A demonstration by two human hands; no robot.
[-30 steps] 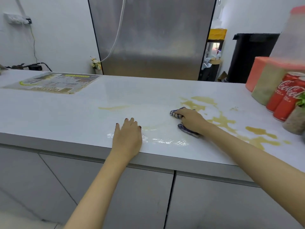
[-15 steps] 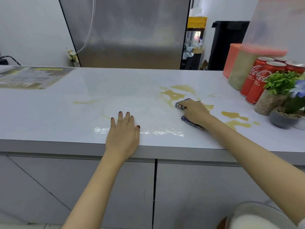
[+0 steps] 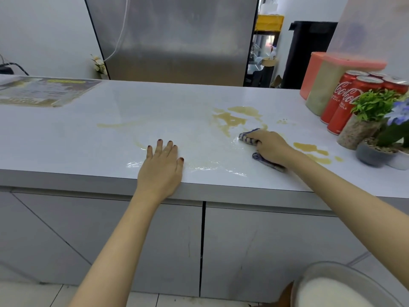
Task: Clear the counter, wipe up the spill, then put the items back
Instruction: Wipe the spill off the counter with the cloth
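Hands: left hand [image 3: 160,168] flat, fingers straight, on counter [image 3: 66,140] — right hand [image 3: 269,148] grips cloth [image 3: 249,137].

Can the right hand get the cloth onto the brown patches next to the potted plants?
Probably yes. The right hand, gripping the cloth, lies just beside those patches with nothing on the counter between; the potted plants stand beyond them, not in the way.

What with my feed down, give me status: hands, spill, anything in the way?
Left hand flat on the counter, right hand gripping the striped cloth. Brown spill partly wiped, patches left. Coca-Cola cans and potted plants crowd the right end.
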